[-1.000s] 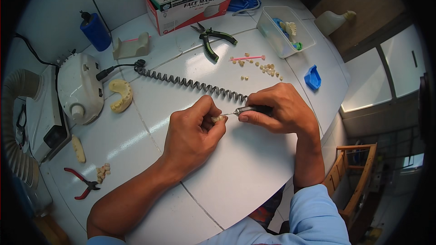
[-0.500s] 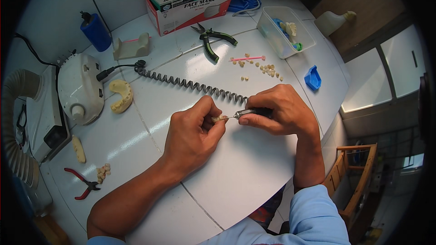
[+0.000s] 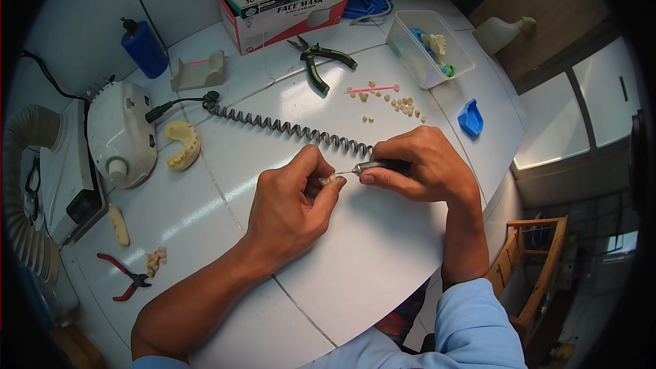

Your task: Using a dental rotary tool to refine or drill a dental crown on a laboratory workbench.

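Note:
Over the middle of the white-tiled table, my left hand [image 3: 283, 201] pinches a small ivory dental piece [image 3: 327, 180] between thumb and fingers; its shape is partly hidden by them. My right hand [image 3: 434, 164] grips a rotary handpiece [image 3: 386, 165], dark-bodied with a metal nose. The thin bur [image 3: 346, 173] on its nose points left and reaches the dental piece, though I cannot tell whether it touches. A black coiled cord [image 3: 294, 127] runs from behind my right hand to the white control box [image 3: 123, 133] on the left.
Loose tooth-shaped pieces [image 3: 403, 105] and a pink stick [image 3: 372, 89] lie beyond my hands. Dark-green-handled pliers [image 3: 316, 63], a clear tub [image 3: 410, 61] and a blue tray [image 3: 471, 119] are farther back. At left are a dental cast [image 3: 183, 145], red-handled cutters [image 3: 128, 277] and a ribbed hose [image 3: 26, 184].
My left thumb and fingers have shifted slightly, turning the dental piece so that more of it shows. The handpiece has barely moved, and the rest of the table looks the same.

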`<state>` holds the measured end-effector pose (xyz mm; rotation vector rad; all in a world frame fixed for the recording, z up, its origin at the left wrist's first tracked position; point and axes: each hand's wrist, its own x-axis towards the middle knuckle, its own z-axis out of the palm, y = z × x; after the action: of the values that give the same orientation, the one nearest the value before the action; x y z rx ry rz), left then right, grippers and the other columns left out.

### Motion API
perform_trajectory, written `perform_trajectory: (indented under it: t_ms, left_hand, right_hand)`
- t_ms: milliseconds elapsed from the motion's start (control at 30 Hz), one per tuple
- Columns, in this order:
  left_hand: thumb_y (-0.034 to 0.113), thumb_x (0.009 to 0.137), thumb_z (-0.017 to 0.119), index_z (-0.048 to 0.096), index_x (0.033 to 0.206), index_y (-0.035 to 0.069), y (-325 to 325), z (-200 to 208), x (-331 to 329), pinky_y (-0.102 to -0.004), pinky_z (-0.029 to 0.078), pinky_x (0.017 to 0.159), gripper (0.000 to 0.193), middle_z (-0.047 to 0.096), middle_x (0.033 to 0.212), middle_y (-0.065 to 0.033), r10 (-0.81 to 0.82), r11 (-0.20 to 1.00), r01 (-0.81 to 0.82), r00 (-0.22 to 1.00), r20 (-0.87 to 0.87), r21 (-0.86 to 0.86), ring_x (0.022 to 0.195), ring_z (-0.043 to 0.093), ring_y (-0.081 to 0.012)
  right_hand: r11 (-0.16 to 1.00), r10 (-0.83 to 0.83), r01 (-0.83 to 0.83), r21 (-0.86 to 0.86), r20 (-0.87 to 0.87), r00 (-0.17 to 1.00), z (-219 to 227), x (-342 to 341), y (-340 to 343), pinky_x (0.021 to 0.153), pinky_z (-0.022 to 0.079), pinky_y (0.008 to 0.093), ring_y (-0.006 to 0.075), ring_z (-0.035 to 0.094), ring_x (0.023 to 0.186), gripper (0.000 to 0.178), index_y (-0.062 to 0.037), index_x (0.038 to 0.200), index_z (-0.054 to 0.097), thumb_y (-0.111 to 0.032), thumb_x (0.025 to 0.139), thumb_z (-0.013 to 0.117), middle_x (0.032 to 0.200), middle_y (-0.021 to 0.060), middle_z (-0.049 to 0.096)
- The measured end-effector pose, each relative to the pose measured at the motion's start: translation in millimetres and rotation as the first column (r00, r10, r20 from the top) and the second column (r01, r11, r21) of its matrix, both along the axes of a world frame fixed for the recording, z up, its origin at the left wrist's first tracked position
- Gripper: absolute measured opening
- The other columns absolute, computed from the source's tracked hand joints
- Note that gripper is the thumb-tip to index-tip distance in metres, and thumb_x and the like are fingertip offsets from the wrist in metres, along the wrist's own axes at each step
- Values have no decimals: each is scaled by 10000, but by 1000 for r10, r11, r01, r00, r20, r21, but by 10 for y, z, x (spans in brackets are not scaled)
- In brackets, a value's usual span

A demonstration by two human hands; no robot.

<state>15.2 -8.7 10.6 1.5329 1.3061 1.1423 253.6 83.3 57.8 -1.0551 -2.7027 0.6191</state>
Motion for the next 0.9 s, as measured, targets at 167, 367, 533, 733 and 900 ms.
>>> perform_trajectory:
  t_ms: [167,367,533,733,900]
  left_hand:
    - [68,986,805,644,956,-22,2,-28,-1,-257,535,615,187,764,783,-81,5,1000,-5,1000,0,-17,680,706,-84]
    - [70,986,806,653,963,-22,6,-28,-1,-256,543,624,181,771,795,-83,10,1000,-10,1000,-2,-19,684,709,-84]
    - [84,983,813,661,974,-27,1,-10,-6,-257,542,620,188,769,790,-83,-1,1000,0,1000,-14,-32,680,704,-83]
    - [86,987,808,660,971,-27,3,-20,2,-258,542,622,187,767,785,-82,3,1000,-4,1000,-11,-24,676,702,-85]
    - [80,988,804,660,965,-27,3,-23,2,-258,543,624,181,768,785,-80,3,999,-3,1000,-2,-32,677,701,-84]
  right_hand:
    - [1000,26,-26,-10,0,1000,4,-7,-6,555,447,439,333,592,528,551,-74,716,695,-547,980,796,565,108,592]
    - [999,26,-27,-17,-19,999,8,-5,-4,550,443,443,341,579,524,543,-77,717,694,-542,975,803,567,106,593]
    - [1000,13,-13,-15,-16,1000,-16,12,9,553,435,443,343,567,525,541,-78,711,685,-537,969,810,569,107,589]
    - [1000,15,-15,-12,-20,1000,-8,20,2,559,438,443,343,577,537,545,-77,710,682,-539,973,804,574,110,589]
    - [1000,12,-12,-20,0,1000,16,-5,-9,558,440,444,343,587,539,551,-75,711,681,-542,976,800,575,110,590]
